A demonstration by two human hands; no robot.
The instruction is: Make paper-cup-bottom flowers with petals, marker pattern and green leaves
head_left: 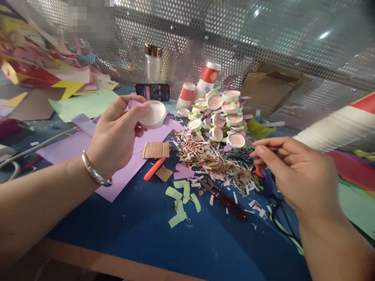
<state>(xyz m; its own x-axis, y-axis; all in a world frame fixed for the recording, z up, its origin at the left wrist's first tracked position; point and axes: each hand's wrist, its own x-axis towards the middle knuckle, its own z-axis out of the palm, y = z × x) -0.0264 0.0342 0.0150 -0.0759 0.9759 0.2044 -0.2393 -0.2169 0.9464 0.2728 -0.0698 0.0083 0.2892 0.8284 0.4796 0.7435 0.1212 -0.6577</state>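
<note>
My left hand (113,132) pinches a white paper cup bottom (154,114), cut down to a shallow round dish. A purple paper tab (134,104) shows between the fingers, beside the cup bottom. My right hand (295,171) is raised at the right, thumb and fingertips together; what they hold, if anything, is too small to make out. Under it lies a blue tool with an orange tip (258,171), partly hidden, with a black cord. Beyond the hands is a pile of cup-bottom pieces (218,117) with green and purple paper tabs.
Paper scraps (213,160) and dark red thread snips (225,201) lie mid-table, near green paper strips (183,195). Purple paper (117,191), a cardboard piece (156,150) and an orange stick (154,169) are left. Behind stand a phone (152,91), a jar (153,66) and paper cups (208,76).
</note>
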